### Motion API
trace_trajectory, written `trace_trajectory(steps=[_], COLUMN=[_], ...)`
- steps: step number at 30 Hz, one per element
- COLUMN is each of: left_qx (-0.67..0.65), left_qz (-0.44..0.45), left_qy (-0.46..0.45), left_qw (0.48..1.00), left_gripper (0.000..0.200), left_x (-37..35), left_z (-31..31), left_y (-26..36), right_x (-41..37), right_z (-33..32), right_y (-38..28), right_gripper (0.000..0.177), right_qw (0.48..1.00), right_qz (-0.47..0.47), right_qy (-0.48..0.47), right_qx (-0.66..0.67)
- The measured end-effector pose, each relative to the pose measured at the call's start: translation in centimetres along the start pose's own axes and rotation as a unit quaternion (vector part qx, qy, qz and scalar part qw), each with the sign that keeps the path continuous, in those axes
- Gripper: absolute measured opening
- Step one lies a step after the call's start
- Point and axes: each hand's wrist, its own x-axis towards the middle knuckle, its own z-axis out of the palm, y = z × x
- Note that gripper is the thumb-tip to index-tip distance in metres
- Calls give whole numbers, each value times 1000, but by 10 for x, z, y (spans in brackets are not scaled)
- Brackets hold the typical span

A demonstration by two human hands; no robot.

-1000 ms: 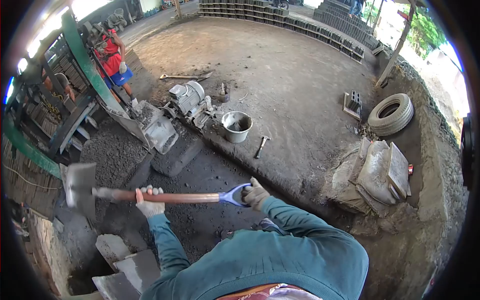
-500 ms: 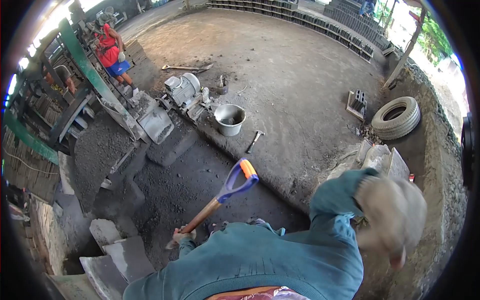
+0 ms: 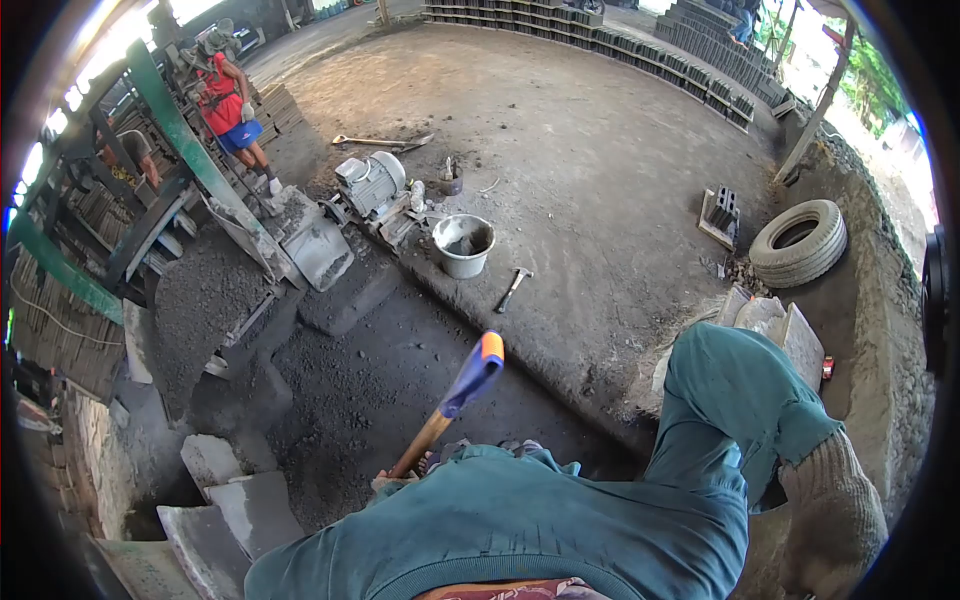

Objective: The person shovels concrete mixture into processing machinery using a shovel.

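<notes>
A shovel [image 3: 426, 440] with a wooden shaft and a blue D-shaped handle with an orange grip slants upward in front of my body. My left hand [image 3: 390, 482], partly hidden by my sleeve, is closed around its shaft low down. The blade is out of sight. Below the shovel lies dark, loose gravelly material [image 3: 340, 400]. My right hand [image 3: 835, 510], in a knitted glove, hangs low at the right, apart from the shovel; its fingers are turned down and hardly show.
A bucket [image 3: 463, 262] and a hammer [image 3: 514, 290] lie beyond the pit edge, near a motor [image 3: 372, 187]. A tire [image 3: 798, 243] leans by the right wall. A person in a red top [image 3: 222, 95] stands by the green-framed machine [image 3: 175, 130]. Curved slabs [image 3: 250, 510] rest at lower left.
My right hand has dropped lower and outward at the right. The shovel handle has turned more edge-on, its shaft is steeper, and my left hand sits slightly further right.
</notes>
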Motion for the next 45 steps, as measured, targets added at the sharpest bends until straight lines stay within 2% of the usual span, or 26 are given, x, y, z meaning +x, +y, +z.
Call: trace_trajectory(steps=[23, 26, 29, 30, 34, 36, 38, 40, 41, 42, 43, 45], left_qx=[89, 93, 104, 101, 87, 84, 79, 78, 77, 76, 77, 74], left_qz=[0, -2, -23, 8, -3, -9, -16, -23, -25, -29, -31, -33], left_qy=[-35, 0, -25, -14, -13, -12, -13, -15, -16, -19, -20, -19], left_qw=[995, 996, 994, 995, 996, 996, 997, 997, 997, 996, 996, 997], left_gripper=[25, 26, 26, 28, 28, 28, 29, 29, 29, 29, 29, 29], left_x=[-2, -28, 6, 5, 2, 4, 10, 16, 19, 23, 28, 37], left_z=[28, 25, 14, 13, 14, 16, 20, 23, 24, 26, 28, 28], left_y=[-34, -42, -31, -31, -17, -3, 15, 35, 45, 56, 66, 87], right_x=[11, 11, 15, 16, 19, 16, 9, -5, -27, -51, -73, -115], right_z=[4, 3, 4, 5, 17, 27, 39, 54, 64, 75, 89, 122], right_y=[-42, -48, -52, -52, -38, -23, 0, 25, 40, 59, 76, 115], right_gripper=[35, 35, 36, 36, 36, 36, 36, 31, 37, 36, 38, 46], right_qw=[999, 998, 998, 998, 998, 999, 994, 945, 895, 856, 840, 768], right_qz=[-4, -6, -9, -11, -23, -44, -56, 65, 123, 196, 320, 539], right_qy=[-23, -29, -38, -39, -35, -7, 43, 79, 95, 116, 114, 77], right_qx=[-48, -49, -46, -43, -36, -29, -85, -312, -419, -464, -423, -337])
